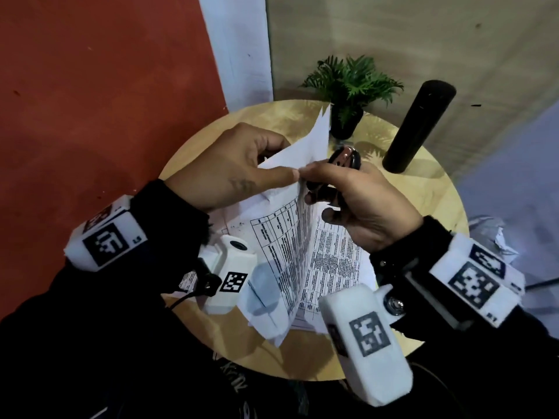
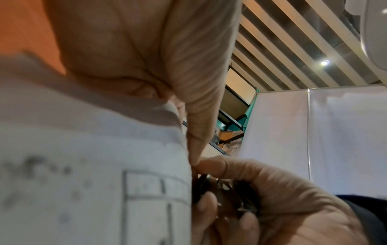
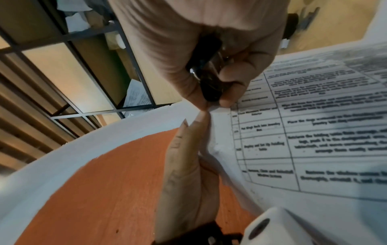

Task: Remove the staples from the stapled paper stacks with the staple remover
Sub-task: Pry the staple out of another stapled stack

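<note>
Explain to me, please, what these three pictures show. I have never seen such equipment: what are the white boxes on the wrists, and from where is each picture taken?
No machine works here: a person uses two bare hands. The white boxes strapped to the wrists are cameras. The wide picture comes from a camera on the head, looking down; the other two look along each hand. On the round wooden table are printed sheets with tables of text, a potted plant and a black cylinder. The left hand pinches the sheets' raised corner. The right hand grips what looks like a small black stapler at that corner.
</note>
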Demonstrator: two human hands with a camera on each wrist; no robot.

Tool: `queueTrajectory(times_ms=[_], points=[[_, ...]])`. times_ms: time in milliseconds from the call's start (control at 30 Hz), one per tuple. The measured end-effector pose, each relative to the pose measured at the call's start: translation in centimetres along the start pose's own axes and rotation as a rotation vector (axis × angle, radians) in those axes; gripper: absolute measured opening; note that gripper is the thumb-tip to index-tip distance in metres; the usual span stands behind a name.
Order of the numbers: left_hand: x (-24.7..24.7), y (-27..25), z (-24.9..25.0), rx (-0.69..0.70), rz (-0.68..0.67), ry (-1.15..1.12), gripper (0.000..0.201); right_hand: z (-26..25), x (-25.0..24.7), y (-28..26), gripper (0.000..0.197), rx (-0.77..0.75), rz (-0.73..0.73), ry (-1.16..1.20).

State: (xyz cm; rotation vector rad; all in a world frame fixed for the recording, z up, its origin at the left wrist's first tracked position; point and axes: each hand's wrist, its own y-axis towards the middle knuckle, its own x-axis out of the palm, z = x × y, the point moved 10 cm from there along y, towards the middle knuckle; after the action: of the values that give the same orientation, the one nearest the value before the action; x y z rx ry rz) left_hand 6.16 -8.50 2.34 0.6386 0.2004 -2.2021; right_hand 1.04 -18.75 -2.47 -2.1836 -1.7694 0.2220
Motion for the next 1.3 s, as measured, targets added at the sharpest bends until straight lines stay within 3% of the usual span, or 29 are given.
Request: queueTrajectory(times_ms=[100, 300, 500, 600, 733, 867, 1033, 1300], points=[[0.1, 0.0, 0.6, 0.034, -0.011, 0.055, 0.048, 0.3, 0.0, 0.1, 0.013, 0.057, -0.035, 0.050], [0.0, 0.1, 1.2, 0.062, 0.029, 0.128, 0.048, 0.4, 0.4, 0.2, 0.008, 0.116, -0.114, 0.088], [-0.3, 0.1, 1.3, 0.064, 0.114, 0.180, 0.047, -1.8, 0.0, -0.1, 0.022, -0.152, -0.014, -0.188], [-0.6, 0.1, 1.0, 0.056, 0.147, 0.172, 0.047, -3.1, 0.0, -0.3, 0.018, -0.297, 0.065, -0.319], [-0.3, 0.2, 0.9, 0.059, 0.153, 0.208, 0.046, -3.7, 0.3, -0.6, 0.035, -0.365, 0.148, -0.399], [0.0, 0.2, 1.2, 0.077, 0.142, 0.257, 0.022, -2.4, -0.2, 0.1, 0.025, -0.232, 0.087, -0.300], [0.2, 0.3, 1.0, 0.102, 0.124, 0.259, 0.039, -1.2, -0.1, 0.4, 0.031, -0.096, 0.010, -0.216], [0.9, 0.2, 0.2, 0.081, -0.012, 0.058, 0.033, -0.9, -0.4, 0.4, 0.023, -0.008, -0.057, -0.276]])
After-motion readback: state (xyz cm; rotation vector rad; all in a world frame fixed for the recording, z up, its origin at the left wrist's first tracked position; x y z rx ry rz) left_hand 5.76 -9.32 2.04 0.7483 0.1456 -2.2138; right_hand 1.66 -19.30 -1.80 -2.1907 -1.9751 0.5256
